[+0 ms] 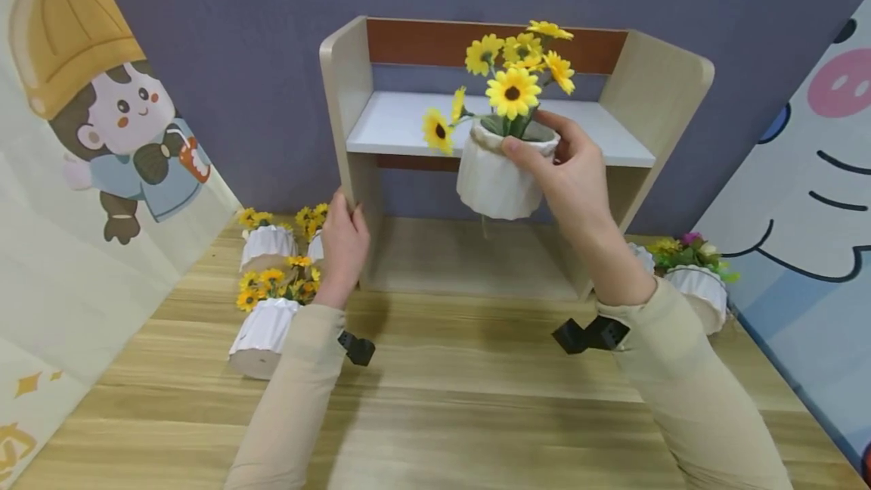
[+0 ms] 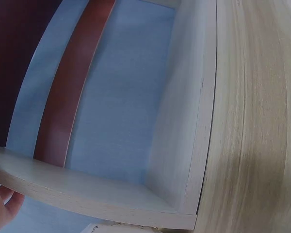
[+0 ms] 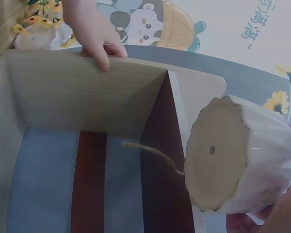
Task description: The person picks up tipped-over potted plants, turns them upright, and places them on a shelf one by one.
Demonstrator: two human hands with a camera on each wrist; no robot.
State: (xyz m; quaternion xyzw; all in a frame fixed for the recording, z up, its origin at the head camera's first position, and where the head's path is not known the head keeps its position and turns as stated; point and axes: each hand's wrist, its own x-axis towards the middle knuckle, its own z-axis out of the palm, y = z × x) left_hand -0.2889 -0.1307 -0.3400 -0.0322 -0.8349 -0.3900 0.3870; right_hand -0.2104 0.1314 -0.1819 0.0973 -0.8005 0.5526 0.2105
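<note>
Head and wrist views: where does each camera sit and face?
Head: worn on the head, facing forward and down at the shelf unit; left hand, right hand and sleeves show.
Left wrist: on that wrist, facing the shelf unit's lower opening; part of the left hand shows.
Right wrist: on that wrist, facing the flowerpot from below, shelf unit behind; both hands show, the right partly.
Head and right wrist share the flowerpot and left hand.

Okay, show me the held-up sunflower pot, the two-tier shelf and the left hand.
Sunflower pot [image 1: 500, 180]: head view, on the pot's white outer wall.
Two-tier shelf [image 1: 400, 119]: head view, on its white upper board.
Left hand [image 1: 344, 243]: head view, on the middle of the hand.
</note>
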